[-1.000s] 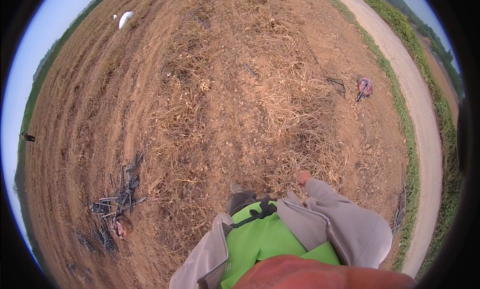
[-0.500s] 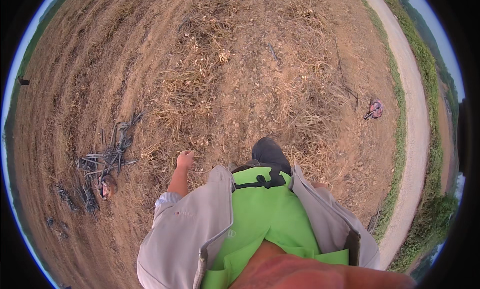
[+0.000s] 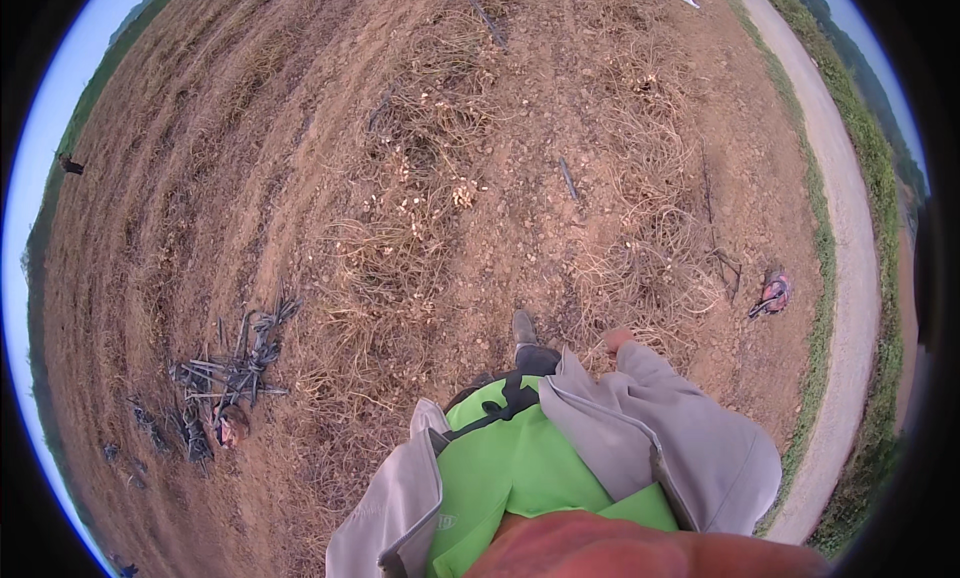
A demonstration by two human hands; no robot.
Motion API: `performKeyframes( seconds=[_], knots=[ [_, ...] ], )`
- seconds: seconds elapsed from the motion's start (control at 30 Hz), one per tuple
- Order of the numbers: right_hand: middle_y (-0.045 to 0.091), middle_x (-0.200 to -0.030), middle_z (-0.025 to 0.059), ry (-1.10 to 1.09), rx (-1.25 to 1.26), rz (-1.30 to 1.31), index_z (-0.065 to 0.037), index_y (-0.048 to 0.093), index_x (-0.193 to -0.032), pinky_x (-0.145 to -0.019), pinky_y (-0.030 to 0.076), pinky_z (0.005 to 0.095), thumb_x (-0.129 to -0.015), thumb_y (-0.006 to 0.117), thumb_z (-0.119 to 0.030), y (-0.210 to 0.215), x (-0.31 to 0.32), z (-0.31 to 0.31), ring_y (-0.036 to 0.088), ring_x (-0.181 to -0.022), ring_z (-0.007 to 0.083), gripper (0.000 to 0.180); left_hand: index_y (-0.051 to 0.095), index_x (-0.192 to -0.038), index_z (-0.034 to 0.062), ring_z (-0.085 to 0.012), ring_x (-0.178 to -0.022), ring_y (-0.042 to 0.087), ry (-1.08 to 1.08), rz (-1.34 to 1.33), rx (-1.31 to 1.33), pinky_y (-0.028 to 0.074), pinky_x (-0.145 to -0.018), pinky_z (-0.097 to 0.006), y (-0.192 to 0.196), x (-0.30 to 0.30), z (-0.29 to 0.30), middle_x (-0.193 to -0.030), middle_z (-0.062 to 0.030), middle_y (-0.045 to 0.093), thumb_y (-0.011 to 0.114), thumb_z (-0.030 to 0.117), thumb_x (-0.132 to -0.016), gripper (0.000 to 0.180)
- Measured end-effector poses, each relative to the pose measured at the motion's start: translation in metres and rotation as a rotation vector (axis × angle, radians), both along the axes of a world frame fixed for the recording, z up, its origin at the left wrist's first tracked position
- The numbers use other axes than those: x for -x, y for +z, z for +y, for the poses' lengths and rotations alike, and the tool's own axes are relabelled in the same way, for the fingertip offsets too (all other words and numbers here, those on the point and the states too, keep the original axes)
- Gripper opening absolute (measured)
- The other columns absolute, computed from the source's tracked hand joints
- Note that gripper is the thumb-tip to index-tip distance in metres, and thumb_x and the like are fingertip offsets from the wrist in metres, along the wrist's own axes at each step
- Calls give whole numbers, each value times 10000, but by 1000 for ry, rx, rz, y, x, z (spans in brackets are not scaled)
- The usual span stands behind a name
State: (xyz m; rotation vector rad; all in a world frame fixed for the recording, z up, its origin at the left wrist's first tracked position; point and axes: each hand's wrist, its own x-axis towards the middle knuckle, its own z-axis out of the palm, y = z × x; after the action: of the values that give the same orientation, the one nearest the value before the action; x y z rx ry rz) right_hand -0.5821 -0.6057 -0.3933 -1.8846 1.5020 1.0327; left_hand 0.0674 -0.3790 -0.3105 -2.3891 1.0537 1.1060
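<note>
Dried plant stalks (image 3: 650, 258) lie in a loose, tangled row on the soil, R of the person's boot (image 3: 524, 328), near end right by the R hand. R hand (image 3: 619, 340) pokes out of a grey jacket sleeve (image 3: 690, 418); can't tell if it touches the stalks, nor if fingers are apart, together or clamped on smth (too small). L hand out of view. 2nd dried row (image 3: 385, 268) runs on the L, w/ a pale clump (image 3: 463, 193) at its R edge. Soil strip btwn rows has a dark stick (image 3: 568, 178). Further R: pinkish bundle (image 3: 773, 292) nr grass verge (image 3: 815, 218) & pale track (image 3: 850, 248). Far L: heap of dark strips (image 3: 245, 363), round reddish-brown thing (image 3: 231, 427) just below. Green top (image 3: 530, 463) under the jacket.
</note>
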Motion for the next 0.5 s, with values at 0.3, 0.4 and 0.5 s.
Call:
performKeyframes(
  seconds=[0.3, 0.4, 0.5],
  knots=[
    [721, -835, 132, -984, 245, -694, -48, 714, -1017, -722, 549, 391, -871, 684, -358, 76, -108, -302, 701, -734, 256, 344, 666, -1102, 1, -277, -894, 701, 42, 12, -28, 560, -768, -416, 9, 40, -28, -940, -189, 721, 525, 366, -952, 419],
    [723, -847, 133, -928, 212, -669, -35, 705, -1017, -692, 545, 375, -868, 693, -347, 77, -122, -328, 699, -725, 239, 346, 670, -1085, 4, -285, -924, 702, -47, 27, -80, 562, -776, -421, 9, 33, -40, -959, -194, 722, 508, 357, -968, 406],
    [705, -807, 102, -824, 357, -621, -35, 702, -1017, -651, 529, 338, -879, 693, -298, 68, -104, -316, 677, -694, 198, 297, 675, -1067, 6, -292, -953, 703, -255, 31, -138, 564, -785, -426, -5, 12, -73, -978, -199, 723, 491, 349, -984, 398]
  ],
)
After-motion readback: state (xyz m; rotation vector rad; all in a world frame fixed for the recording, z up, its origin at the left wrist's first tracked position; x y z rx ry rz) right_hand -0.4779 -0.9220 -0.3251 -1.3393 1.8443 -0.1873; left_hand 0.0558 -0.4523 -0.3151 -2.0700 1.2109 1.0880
